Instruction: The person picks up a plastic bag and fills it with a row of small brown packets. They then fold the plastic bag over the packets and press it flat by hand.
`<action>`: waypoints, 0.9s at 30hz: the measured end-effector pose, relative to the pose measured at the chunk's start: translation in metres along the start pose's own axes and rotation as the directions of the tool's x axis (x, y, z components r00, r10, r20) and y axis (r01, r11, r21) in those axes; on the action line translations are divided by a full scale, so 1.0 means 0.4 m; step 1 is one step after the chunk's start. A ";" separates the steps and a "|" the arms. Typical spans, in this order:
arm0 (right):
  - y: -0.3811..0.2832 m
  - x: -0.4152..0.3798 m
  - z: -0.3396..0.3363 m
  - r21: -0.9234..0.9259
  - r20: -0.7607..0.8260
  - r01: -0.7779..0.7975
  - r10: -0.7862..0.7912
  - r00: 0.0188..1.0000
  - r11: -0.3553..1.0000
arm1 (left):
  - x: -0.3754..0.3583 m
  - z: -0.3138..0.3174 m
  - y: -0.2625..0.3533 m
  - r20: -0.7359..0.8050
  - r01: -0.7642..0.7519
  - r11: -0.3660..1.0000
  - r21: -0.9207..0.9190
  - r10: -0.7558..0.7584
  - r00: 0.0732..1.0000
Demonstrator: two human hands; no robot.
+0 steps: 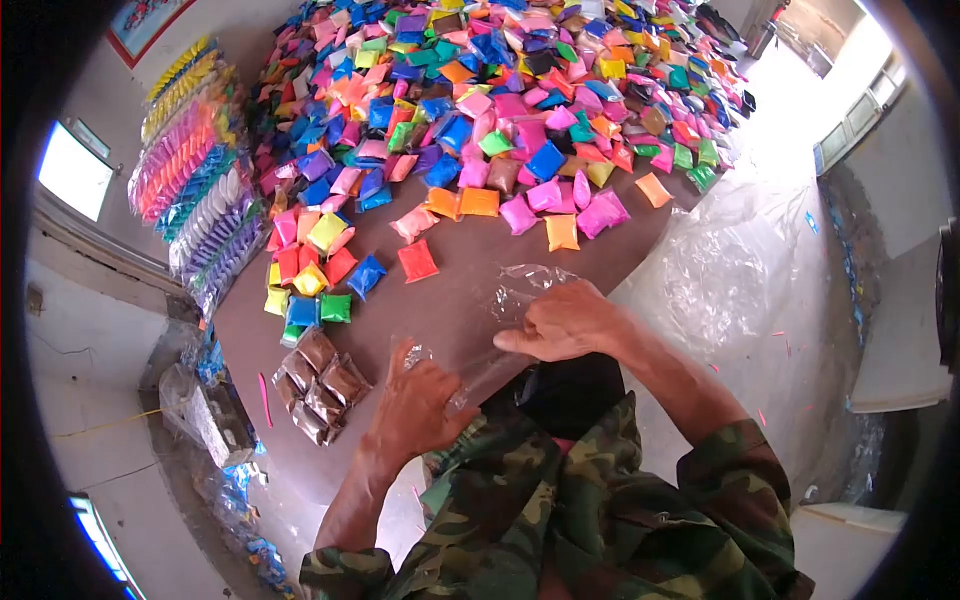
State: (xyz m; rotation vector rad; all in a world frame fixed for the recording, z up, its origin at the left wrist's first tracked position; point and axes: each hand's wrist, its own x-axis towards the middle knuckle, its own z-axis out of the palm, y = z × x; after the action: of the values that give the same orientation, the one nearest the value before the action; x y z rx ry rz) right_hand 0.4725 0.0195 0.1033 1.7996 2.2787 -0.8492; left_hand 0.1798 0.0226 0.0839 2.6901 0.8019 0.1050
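Note:
A clear plastic bag (480, 372) stretches between my two hands at the near edge of the brown table (450, 300). My left hand (415, 400) grips its left side, fingers curled and the index finger raised. On its right side, my right hand (565, 320) is closed on the plastic, and part of the film sticks up beyond the knuckles. A clear pack of brown packets (322, 388) lies to the left of my left hand. Beyond my hands are a red packet (418, 261) and a blue packet (367, 276).
A large heap of colourful packets (480, 110) covers the table's far part. Bagged rows of packets (195, 180) stand at the left edge. Clear plastic sheeting (705, 270) lies at the right. A pink strip (265, 400) is near the brown packets.

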 end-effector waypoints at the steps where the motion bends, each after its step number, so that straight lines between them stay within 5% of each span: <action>1: 0.004 -0.004 -0.011 -0.024 0.052 0.017 -0.016 0.999 1.000 | -0.002 0.007 -0.008 -0.008 -0.001 1.000 -0.021 0.001 1.000; 8: 0.026 -0.004 0.002 -0.040 0.179 0.209 -0.199 0.964 0.977 | -0.005 0.011 -0.027 -0.063 -0.014 0.985 -0.174 0.003 0.998; 14: 0.052 0.007 0.011 -0.299 0.147 0.132 -0.091 0.985 0.945 | -0.015 0.025 -0.039 0.054 0.034 0.990 -0.137 -0.027 0.998; 19: 0.034 0.014 -0.003 -0.291 0.138 0.110 -0.072 0.988 0.950 | 0.003 0.004 -0.023 0.257 0.094 0.984 -0.148 -0.053 0.965; 27: 0.014 0.023 -0.013 -0.299 0.173 0.048 0.005 0.985 0.953 | 0.004 0.011 -0.042 0.201 0.085 0.995 -0.052 -0.073 0.977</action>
State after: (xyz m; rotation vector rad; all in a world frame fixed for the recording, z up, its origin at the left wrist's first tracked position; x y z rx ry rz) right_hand 0.4763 0.0307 0.1017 1.5110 2.1820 -0.5919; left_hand 0.1730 0.0354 0.0740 2.5578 0.8275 -0.1535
